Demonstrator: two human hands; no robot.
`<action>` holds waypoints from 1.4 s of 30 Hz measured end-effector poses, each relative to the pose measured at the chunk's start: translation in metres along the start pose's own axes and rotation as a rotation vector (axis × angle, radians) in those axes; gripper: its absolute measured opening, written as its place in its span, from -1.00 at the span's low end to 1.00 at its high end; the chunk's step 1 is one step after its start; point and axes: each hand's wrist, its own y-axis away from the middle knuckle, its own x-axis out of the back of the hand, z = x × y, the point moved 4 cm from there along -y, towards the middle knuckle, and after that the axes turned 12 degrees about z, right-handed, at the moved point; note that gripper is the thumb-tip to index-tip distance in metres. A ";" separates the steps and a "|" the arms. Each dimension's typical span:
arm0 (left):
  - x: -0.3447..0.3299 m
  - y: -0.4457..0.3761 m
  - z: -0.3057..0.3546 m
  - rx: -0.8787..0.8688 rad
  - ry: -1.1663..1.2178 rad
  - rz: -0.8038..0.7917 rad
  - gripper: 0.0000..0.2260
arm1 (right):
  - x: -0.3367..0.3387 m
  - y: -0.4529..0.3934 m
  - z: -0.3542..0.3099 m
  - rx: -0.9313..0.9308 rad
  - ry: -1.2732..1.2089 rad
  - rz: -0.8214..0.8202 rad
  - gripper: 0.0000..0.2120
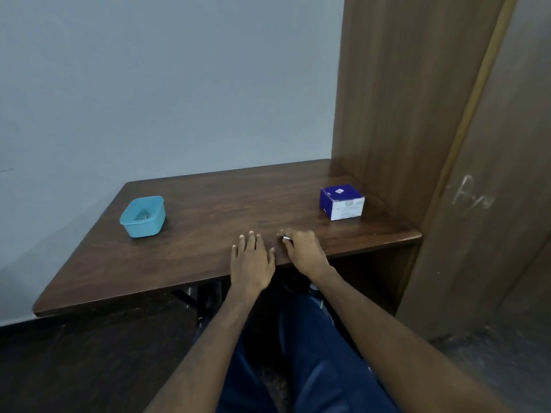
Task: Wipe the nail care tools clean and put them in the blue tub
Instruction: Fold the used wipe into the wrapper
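A blue tub (143,216) stands on the left part of the dark wooden table (193,251), with something small and grey lying inside it. My left hand (252,260) rests flat on the table near its front edge, fingers straight and spread. Just to its right, my right hand (301,248) has its fingers curled around a small white thing (286,238), of which only a tip shows. What that white thing is cannot be told. Both hands are well to the right of the tub.
A purple and white box (341,202) sits at the table's back right, close to a tall wooden panel (396,99). A grey wall runs behind the table. My legs in blue trousers (313,368) are below the front edge.
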 end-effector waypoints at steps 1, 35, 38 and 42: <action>0.000 0.006 0.009 -0.017 0.001 0.005 -0.44 | 0.009 0.008 -0.002 0.028 -0.002 0.002 -0.76; -0.288 0.151 0.275 -0.690 0.088 -0.764 -0.27 | 0.068 0.308 0.376 -0.807 0.220 0.093 -0.82; -0.292 0.153 0.280 -0.686 0.077 -0.769 -0.29 | 0.066 0.306 0.378 -0.814 0.238 0.054 -0.75; -0.295 0.157 0.285 -0.666 0.039 -0.766 -0.35 | 0.063 0.312 0.376 -0.840 0.219 0.035 -0.61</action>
